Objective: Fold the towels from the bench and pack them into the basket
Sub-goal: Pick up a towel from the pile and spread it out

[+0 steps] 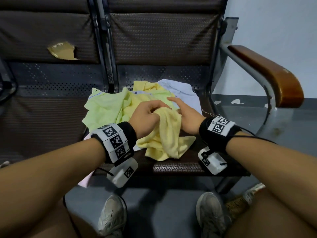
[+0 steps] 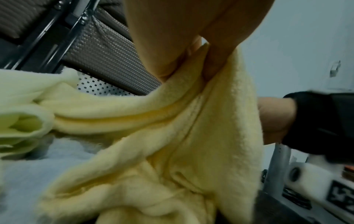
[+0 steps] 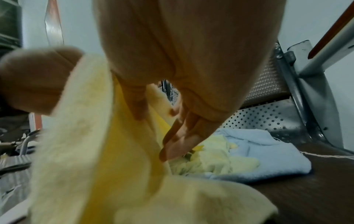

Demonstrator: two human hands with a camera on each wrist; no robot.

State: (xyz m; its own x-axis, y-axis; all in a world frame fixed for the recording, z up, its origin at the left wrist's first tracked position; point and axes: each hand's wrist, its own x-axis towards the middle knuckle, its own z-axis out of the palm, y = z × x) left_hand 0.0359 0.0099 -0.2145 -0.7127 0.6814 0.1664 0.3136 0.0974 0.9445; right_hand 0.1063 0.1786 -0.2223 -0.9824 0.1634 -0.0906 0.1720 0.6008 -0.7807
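A heap of towels lies on the brown bench seat (image 1: 180, 167): a green towel (image 1: 103, 109) at the left, a pale blue towel (image 1: 181, 90) at the back right, and a yellow towel (image 1: 164, 140) in front. My left hand (image 1: 154, 112) grips a bunched fold of the yellow towel (image 2: 172, 136) and holds it a little above the seat; the rest hangs down crumpled. My right hand (image 1: 178, 107) is beside it with straight fingers (image 3: 182, 136) pointing down at the heap, its thumb against the yellow towel (image 3: 91, 136). No basket is plainly in view.
A wooden armrest (image 1: 274, 78) on a grey metal frame bounds the seat on the right. The left backrest has a torn patch (image 1: 61, 50). A pale pink cloth (image 1: 85, 179) hangs off the seat's front edge. My shoes (image 1: 113, 217) stand on the floor, with a brown woven thing (image 1: 236, 205) beside them.
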